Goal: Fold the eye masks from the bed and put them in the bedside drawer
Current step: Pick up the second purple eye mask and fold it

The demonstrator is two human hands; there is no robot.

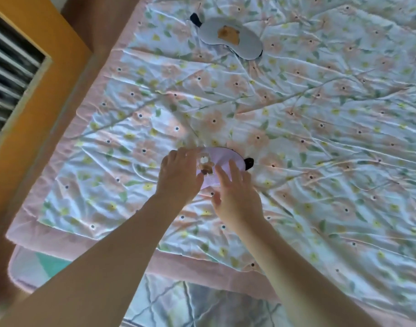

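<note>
The step in hand looked like the folding of the first eye mask: a lilac mask lay on the floral bedspread near the middle of the frame, with both hands on it. The left hand covered its left end, fingers curled down onto the fabric, whether pinching it could not be told. The right hand rested spread and flat over its lower right part, gripping nothing. A second, grey mask lay well apart at the upper middle, untouched. Next, one end probably needed bringing over the other; no drawer was in view
</note>
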